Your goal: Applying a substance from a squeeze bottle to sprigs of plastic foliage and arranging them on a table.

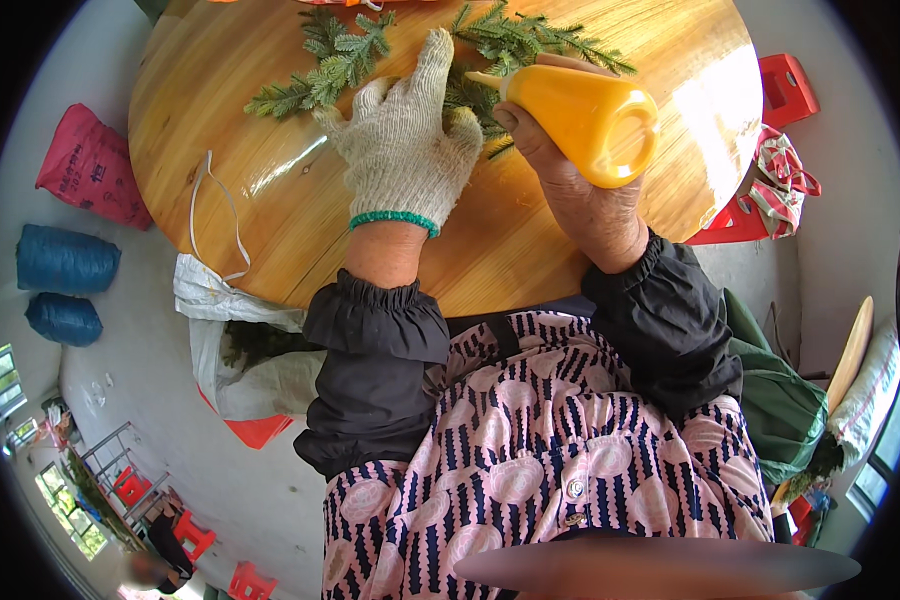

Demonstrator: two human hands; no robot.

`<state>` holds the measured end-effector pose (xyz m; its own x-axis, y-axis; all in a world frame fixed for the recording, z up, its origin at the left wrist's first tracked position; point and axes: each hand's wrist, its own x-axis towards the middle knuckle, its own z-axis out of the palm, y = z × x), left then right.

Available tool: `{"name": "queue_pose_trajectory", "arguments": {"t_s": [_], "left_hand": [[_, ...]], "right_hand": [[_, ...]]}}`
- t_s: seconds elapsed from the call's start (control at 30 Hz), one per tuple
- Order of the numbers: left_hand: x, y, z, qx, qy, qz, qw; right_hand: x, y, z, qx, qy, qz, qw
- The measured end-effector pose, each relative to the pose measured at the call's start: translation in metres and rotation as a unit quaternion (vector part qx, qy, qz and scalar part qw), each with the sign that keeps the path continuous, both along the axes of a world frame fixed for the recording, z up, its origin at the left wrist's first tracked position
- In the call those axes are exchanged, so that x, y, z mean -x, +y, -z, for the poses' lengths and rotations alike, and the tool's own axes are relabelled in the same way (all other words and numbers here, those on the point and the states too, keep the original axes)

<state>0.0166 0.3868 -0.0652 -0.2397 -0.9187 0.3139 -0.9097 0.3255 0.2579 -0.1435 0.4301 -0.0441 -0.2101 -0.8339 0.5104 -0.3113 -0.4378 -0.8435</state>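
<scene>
A yellow squeeze bottle [582,112] with a narrow nozzle lies tilted in my right hand [595,205], which is bare and closed round it. Its nozzle points left, over the green fir sprigs [505,38]. My left hand [405,155] wears a whitish knitted glove with a green cuff. Its index finger reaches forward and the thumb sticks out to the right, with the other fingers partly bent. That hand rests among the sprigs, between those on the right and another fir sprig [342,68] on the left. The glove hides part of the greenery.
The round wooden table [280,215] has a white cord [198,195] at its left edge. Below hangs an open white sack [255,390] with dark greenery inside. A pink sack [90,170] and blue bundles [68,258] stand left, red stools [792,90] right. Another person [165,545] is at lower left.
</scene>
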Motion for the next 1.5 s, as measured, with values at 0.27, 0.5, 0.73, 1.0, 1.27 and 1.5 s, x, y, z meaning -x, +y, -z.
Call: {"name": "queue_pose_trajectory", "arguments": {"t_s": [0.27,0.5,0.73,1.0,1.27,1.5], "left_hand": [[-0.003,0.000,0.000,-0.032,0.017,0.000,0.999],[-0.006,-0.001,0.003,0.010,0.010,0.015,1.000],[-0.007,-0.001,0.007,0.044,0.023,0.031,0.998],[-0.008,-0.002,0.007,0.047,0.024,0.036,0.998],[-0.010,-0.003,0.009,0.049,0.024,0.036,0.998],[-0.009,-0.002,0.006,0.046,0.024,0.038,0.998]], "right_hand": [[0.006,0.006,-0.004,-0.014,0.033,-0.021,0.999],[0.009,0.006,-0.005,0.047,0.083,-0.017,0.995],[0.014,0.006,-0.004,0.081,0.160,-0.029,0.983],[0.014,0.019,-0.010,0.053,0.170,-0.009,0.984],[0.014,0.020,-0.011,0.048,0.155,-0.007,0.987],[0.019,0.022,-0.007,0.072,0.240,-0.003,0.968]]}}
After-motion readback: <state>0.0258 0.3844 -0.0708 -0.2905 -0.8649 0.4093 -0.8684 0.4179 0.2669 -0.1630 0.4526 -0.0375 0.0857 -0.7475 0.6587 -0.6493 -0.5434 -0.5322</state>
